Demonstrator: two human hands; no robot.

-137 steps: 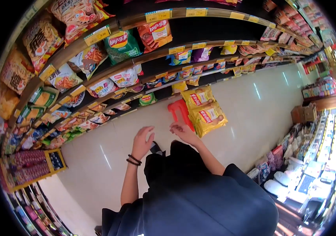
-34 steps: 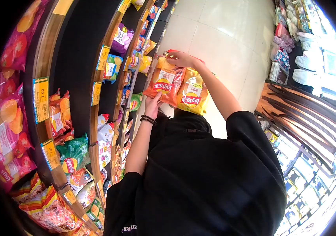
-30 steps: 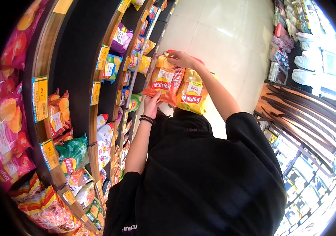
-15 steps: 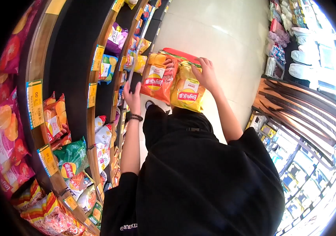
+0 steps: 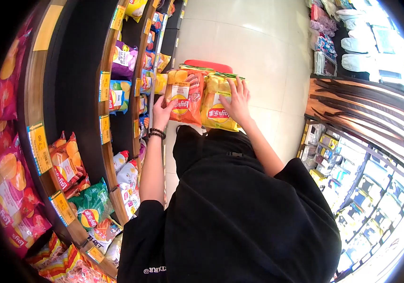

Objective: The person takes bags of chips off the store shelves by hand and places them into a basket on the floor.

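Note:
An orange bag of Lay's chips (image 5: 190,111) and a yellow bag of Lay's chips (image 5: 217,106) stand side by side in front of me, their print upside down to my view. My left hand (image 5: 163,112) grips the orange bag's left edge, thumb on its front; some fingers are hidden. Across the right part of the yellow bag lies my right hand (image 5: 238,103), fingers spread against the front. Green bag edges show behind both. A red rounded edge (image 5: 206,65) sticks out beyond them; the rest of that thing is covered by the bags.
Shelves with price tags (image 5: 39,148) run along my left, carrying a purple bag (image 5: 124,60), a green chip bag (image 5: 93,205) and several other snack bags. Pale floor tiles (image 5: 263,52) stretch ahead. Racks of packaged goods (image 5: 357,188) line the right side.
My left hand has come in from beside the shelf to the orange bag's edge. My right hand has shifted from the yellow bag's upper right edge onto its front. The view has turned slightly.

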